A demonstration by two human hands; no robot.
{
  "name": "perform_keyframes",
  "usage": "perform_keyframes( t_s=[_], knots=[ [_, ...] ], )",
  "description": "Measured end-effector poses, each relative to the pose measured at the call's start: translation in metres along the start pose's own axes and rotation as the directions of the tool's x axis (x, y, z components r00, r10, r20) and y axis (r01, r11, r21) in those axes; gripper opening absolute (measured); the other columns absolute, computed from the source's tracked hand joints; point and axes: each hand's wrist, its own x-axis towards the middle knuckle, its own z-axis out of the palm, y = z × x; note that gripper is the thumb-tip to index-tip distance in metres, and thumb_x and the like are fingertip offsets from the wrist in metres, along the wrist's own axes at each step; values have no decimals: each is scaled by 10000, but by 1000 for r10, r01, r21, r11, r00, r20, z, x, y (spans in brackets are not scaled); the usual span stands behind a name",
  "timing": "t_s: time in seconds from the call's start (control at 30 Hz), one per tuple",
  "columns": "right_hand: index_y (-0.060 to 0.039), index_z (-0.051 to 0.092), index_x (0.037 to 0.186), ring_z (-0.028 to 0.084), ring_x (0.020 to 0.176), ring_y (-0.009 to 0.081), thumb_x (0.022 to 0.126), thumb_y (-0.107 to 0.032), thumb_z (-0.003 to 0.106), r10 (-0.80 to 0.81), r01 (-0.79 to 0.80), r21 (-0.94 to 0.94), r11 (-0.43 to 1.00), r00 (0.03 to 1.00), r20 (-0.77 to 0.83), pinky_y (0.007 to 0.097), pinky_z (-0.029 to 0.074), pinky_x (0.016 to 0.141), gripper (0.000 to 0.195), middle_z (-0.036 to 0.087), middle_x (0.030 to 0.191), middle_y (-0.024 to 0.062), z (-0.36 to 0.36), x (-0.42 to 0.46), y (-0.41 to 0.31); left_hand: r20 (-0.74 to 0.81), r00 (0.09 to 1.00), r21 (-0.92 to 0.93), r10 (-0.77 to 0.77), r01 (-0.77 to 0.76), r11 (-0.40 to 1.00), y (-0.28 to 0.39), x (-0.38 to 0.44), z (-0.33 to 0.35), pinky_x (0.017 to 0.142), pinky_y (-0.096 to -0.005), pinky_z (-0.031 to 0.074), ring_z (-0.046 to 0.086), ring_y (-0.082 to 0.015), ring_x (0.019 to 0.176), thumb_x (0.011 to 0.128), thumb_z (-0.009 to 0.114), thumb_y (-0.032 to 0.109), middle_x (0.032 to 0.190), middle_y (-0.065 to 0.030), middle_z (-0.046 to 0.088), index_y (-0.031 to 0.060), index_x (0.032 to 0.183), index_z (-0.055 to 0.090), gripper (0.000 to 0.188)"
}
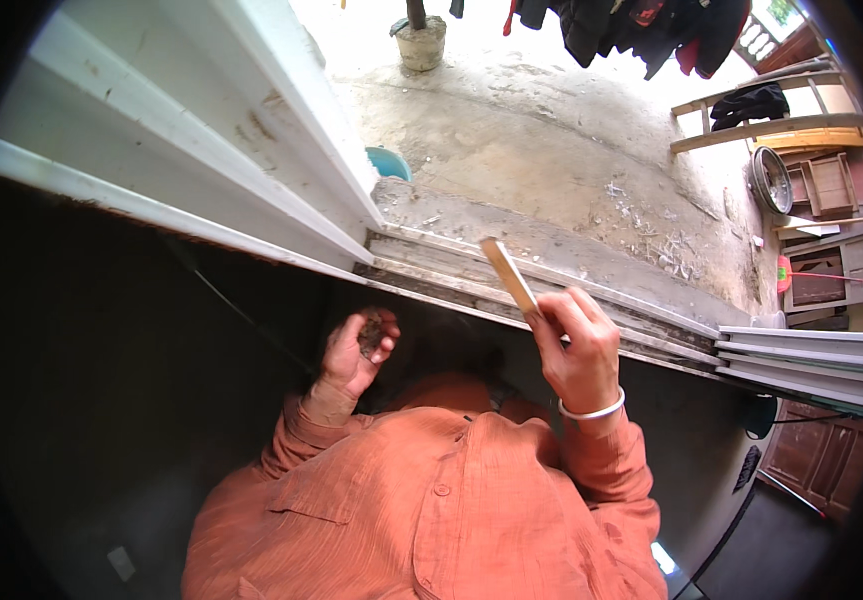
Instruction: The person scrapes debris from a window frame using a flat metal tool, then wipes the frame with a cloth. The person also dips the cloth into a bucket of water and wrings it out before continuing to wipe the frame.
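Note:
My right hand [574,337], with a pale bangle at the wrist, grips one end of a flat, narrow light-brown strip [508,274], perhaps wood. Its far end points up and left over the dirty tracks of a white sliding window or door frame [461,281]. My left hand [356,352] is curled around a small dark brown clump [371,334] on the near side of the frame, left of the strip and apart from it. What the clump is made of cannot be told. Dark grime lies in the track grooves.
White frame panels [213,112] rise at the left, with more panel edges [799,360] at the right. Beyond the sill lie white debris bits [664,247], a blue basin [389,163], a wooden ladder [765,132] and a wheel rim [772,180]. Dark clothes [626,30] hang at the top.

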Motion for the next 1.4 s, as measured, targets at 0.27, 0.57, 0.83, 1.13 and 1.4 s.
perform_keyframes(
  t_s=[0.27, 0.57, 0.83, 1.13, 1.4],
  knots=[
    [7, 616, 864, 532, 577, 151, 817, 12, 695, 238, -189, 273, 943, 958, -161, 255, 439, 526, 92, 543, 708, 66, -58, -63, 21, 141, 989, 154, 36, -58, 986, 15, -28, 129, 503, -199, 438, 553, -122, 609, 1002, 404, 266, 785, -90, 626, 22, 925, 596, 320],
    [-52, 477, 1005, 465, 534, 108, 992, -179, 511, 495, -86, 956, 281, 867, -67, 217, 384, 426, 132, 486, 682, 45, -83, -93, 52, 799, 243, 566, 551, -614, -550, -54, 75, 355, 1048, -656, 236, 287, -435, 1345, 817, 683, 465, 1350, -259, 400, 4, 1253, 537, 651],
    [-56, 479, 962, 390, 432, 58, 1014, -217, 473, 418, -201, 878, 435, 909, 0, 178, 284, 366, 169, 449, 580, 12, -85, -92, 76, 840, 310, 511, 444, -728, -457, -72, -7, 234, 905, -379, 501, 584, -304, 1083, 807, 644, 39, 1230, -161, 557, 37, 1253, 548, 455],
    [-40, 488, 945, 411, 454, 53, 1000, -224, 506, 328, -311, 805, 505, 932, 154, 176, 303, 410, 193, 494, 599, 16, -80, -82, 95, 231, 745, 849, 626, 160, -503, 0, -48, 127, 657, -508, 522, 637, -418, 680, 867, 585, 199, 688, -247, 632, -31, 1227, 432, 454],
    [-36, 496, 938, 417, 461, 57, 996, -218, 514, 315, -349, 822, 449, 923, 220, 182, 305, 419, 192, 495, 603, 16, -81, -84, 102, 170, 824, 652, 540, 318, -689, 19, -21, 130, 585, -455, 539, 663, -363, 629, 794, 560, 68, 656, -214, 639, -118, 1026, 479, 307]
  ],
)
